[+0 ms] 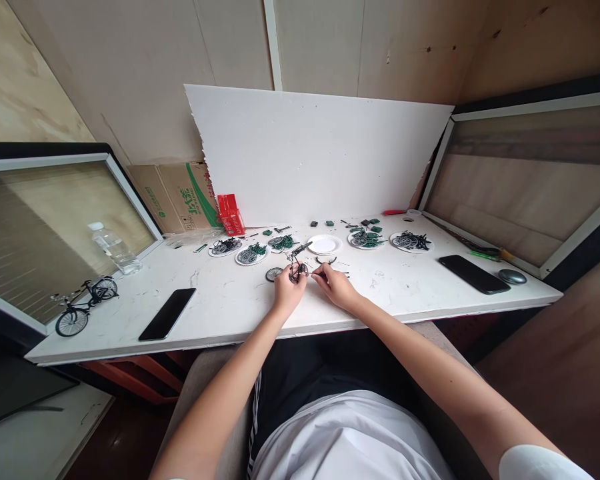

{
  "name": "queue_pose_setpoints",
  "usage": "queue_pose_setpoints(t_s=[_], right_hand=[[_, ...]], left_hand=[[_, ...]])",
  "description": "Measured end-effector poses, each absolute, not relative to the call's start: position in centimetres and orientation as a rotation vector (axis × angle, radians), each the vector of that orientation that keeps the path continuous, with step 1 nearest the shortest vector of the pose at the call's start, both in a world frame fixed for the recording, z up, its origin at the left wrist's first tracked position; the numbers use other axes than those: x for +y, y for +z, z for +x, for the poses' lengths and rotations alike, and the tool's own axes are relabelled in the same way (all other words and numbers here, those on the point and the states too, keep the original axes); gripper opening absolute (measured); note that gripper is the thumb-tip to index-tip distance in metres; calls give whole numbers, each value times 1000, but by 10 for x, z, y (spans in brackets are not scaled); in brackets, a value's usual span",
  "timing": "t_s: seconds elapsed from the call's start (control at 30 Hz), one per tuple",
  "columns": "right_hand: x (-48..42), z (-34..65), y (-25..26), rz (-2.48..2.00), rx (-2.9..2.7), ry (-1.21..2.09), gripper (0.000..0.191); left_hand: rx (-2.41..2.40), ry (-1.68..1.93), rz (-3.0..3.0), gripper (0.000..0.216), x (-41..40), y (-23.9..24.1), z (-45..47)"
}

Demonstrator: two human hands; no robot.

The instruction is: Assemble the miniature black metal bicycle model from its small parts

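The partial bike (pixel 298 269), a small dark model, is between the two hands near the front edge of the surface (pixel 230 300). It appears only partly put together: one wheel seems to be on it, while a loose wheel (pixel 273 274) lies just beside the left hand. The finer joints are too small to judge.

The left hand (pixel 289 288) has its fingers closed around the lower part of the bike, pinching it. The right hand (pixel 334 283) has thumb and forefinger brought together close to the wheel; whether a thin piece is between their tips, I cannot tell.

Just beyond the right hand lies a curved part (pixel 319 261). Plates (pixel 325 247) stand in a row behind the hands, most of them bearing black, grey and green parts, and a few more green pieces (pixel 330 223) lie behind the row.

Farther left are a phone (pixel 167 313), a whole bike (pixel 88 293) with both wheels on, and a bottle (pixel 114 248). Farther right lie another phone (pixel 473 274) and a mouse (pixel 513 277). A red box (pixel 231 215) and a white board (pixel 320 160) stand at the back.
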State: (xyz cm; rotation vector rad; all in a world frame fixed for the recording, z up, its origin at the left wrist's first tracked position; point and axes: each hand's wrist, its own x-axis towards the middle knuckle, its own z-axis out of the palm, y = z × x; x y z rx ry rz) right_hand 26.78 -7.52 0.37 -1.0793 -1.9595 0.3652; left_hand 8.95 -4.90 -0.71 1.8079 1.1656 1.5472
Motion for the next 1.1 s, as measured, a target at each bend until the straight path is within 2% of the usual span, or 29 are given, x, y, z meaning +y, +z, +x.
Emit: queue_pose_setpoints(t_s=[1.1], right_hand=[[-68,270,-5,-1166,-1997,264,21]], left_hand=[[1125,1578,1850,28,-46,-11,90]])
